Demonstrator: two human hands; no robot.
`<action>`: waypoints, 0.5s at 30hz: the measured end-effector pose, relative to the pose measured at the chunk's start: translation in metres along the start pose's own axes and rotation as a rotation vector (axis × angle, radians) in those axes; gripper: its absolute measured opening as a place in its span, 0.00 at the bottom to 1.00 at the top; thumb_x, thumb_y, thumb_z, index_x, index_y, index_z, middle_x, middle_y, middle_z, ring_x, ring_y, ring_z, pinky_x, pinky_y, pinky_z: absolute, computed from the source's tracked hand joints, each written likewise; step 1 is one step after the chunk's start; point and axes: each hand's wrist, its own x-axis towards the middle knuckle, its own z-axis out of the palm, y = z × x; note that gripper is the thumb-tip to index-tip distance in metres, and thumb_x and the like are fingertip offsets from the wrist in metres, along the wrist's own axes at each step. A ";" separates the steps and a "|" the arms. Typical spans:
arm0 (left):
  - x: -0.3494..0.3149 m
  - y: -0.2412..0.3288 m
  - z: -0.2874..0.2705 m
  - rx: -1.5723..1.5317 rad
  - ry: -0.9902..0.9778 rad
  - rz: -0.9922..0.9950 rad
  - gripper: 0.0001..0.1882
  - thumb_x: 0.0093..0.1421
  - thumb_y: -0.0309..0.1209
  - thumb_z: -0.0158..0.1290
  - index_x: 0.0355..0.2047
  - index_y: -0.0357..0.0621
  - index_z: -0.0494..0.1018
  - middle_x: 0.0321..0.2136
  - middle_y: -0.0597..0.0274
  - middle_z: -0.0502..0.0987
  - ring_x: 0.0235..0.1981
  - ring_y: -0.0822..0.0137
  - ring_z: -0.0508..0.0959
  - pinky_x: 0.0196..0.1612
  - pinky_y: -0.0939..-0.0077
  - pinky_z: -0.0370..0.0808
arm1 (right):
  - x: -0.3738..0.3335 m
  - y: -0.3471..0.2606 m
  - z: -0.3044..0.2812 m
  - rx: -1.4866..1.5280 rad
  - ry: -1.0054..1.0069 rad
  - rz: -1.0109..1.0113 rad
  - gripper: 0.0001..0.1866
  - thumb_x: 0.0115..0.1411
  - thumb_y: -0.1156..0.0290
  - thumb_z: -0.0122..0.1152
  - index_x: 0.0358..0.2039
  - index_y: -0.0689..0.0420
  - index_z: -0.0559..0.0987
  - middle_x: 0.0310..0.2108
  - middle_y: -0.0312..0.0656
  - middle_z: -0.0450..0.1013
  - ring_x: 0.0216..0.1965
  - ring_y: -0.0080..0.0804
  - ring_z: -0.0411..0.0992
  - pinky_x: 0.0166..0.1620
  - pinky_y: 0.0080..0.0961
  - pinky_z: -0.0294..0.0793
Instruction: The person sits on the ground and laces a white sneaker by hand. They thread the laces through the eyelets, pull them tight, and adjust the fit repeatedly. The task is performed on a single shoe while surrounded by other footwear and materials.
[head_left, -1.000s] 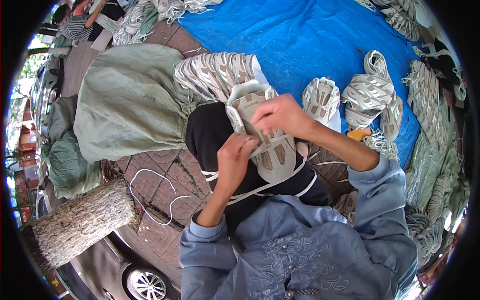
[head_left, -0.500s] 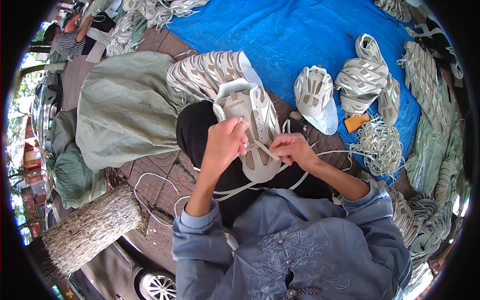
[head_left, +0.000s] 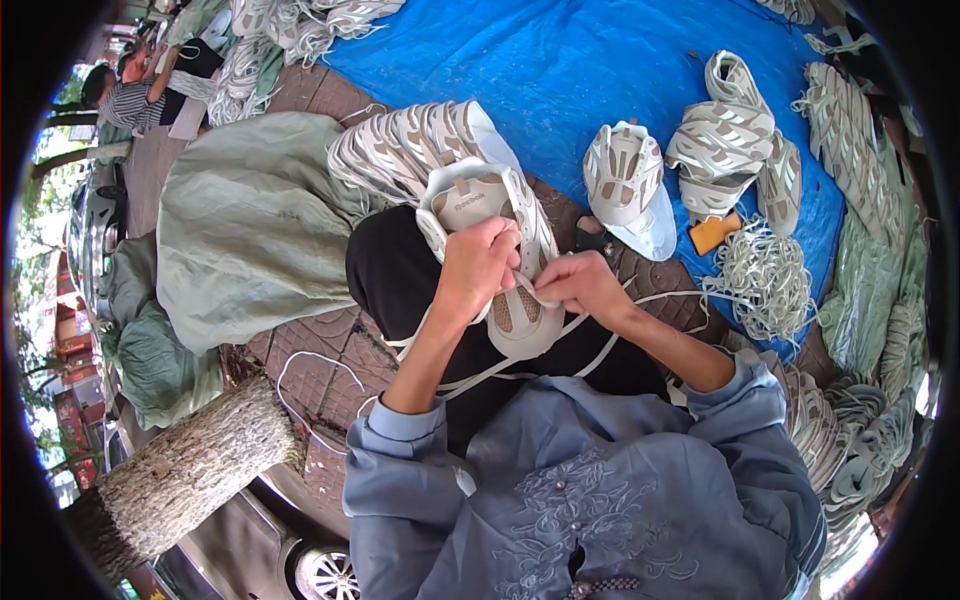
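Note:
Across my dark-trousered lap lies a beige and white shoe upper (head_left: pixel 518 335), its toe toward me and its tongue facing up. My left hand (head_left: pixel 480 265) is closed over the middle of the lacing area, fingertips pinched on a flat pale shoelace (head_left: pixel 526 288). Close beside it, my right hand (head_left: pixel 585 287) pinches the same lace between thumb and forefinger at the upper's right edge. Loose lace ends trail over my lap to both sides. The fingers partly hide the eyelets.
Beyond the upper sits a row of nested uppers (head_left: pixel 400 145). More uppers (head_left: pixel 625 175) and a heap of laces (head_left: pixel 765 275) lie on a blue tarp (head_left: pixel 560 70) to the right. At left are a grey-green sack (head_left: pixel 255 220), a tree trunk (head_left: pixel 195 460) and a parked car (head_left: pixel 240 540).
My left hand has moved right and slightly up over the upper, closer to my right hand. The right hand has shifted up a little, its fingers still pinched.

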 end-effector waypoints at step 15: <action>-0.006 -0.011 0.009 0.133 0.065 0.217 0.10 0.54 0.26 0.45 0.36 0.36 0.72 0.17 0.53 0.74 0.12 0.70 0.71 0.19 0.77 0.68 | 0.007 0.002 0.011 -0.474 0.325 -0.419 0.04 0.41 0.80 0.58 0.21 0.62 0.75 0.18 0.39 0.69 0.18 0.21 0.66 0.22 0.19 0.65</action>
